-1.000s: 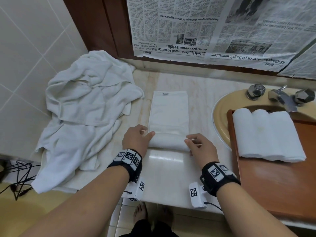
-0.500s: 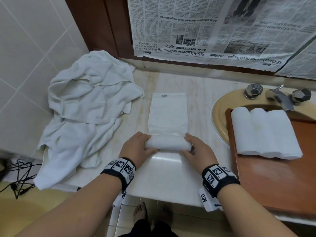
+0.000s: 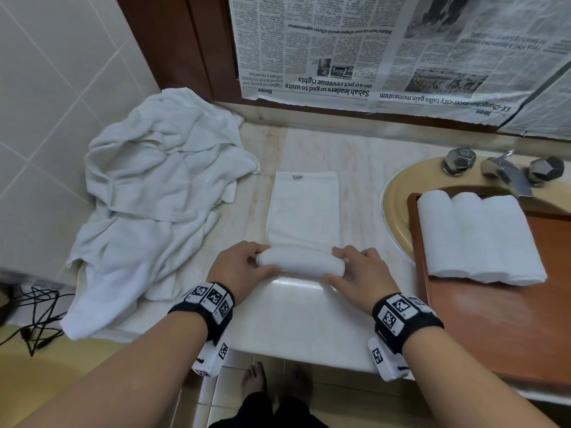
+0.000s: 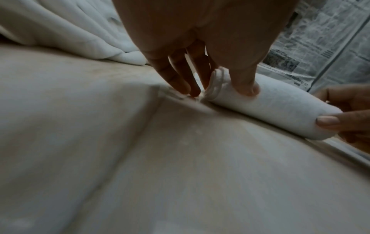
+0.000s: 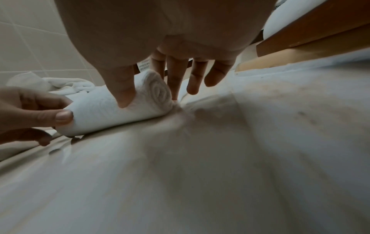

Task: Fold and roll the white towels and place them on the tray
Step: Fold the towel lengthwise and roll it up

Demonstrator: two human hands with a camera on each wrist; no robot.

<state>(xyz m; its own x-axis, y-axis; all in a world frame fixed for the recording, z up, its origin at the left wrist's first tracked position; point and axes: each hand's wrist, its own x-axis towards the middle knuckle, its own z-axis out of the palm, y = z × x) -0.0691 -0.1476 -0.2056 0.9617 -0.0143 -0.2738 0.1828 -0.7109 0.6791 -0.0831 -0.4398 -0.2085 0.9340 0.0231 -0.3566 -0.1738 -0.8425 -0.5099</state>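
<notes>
Head view: towel roll (image 3: 300, 264) between both thumbs.

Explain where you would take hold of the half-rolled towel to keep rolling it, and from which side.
Hold the half-rolled towel at its two open ends, left hand and right hand, coming from the near side; the flat unrolled part lies beyond.

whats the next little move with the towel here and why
Probably keep rolling the towel away from the body. The left hand and right hand each grip one end of the roll, with thumbs on the near side, but a long flat stretch remains unrolled ahead. Three finished rolls sit on the tray, so this one isn't ready yet.
</notes>
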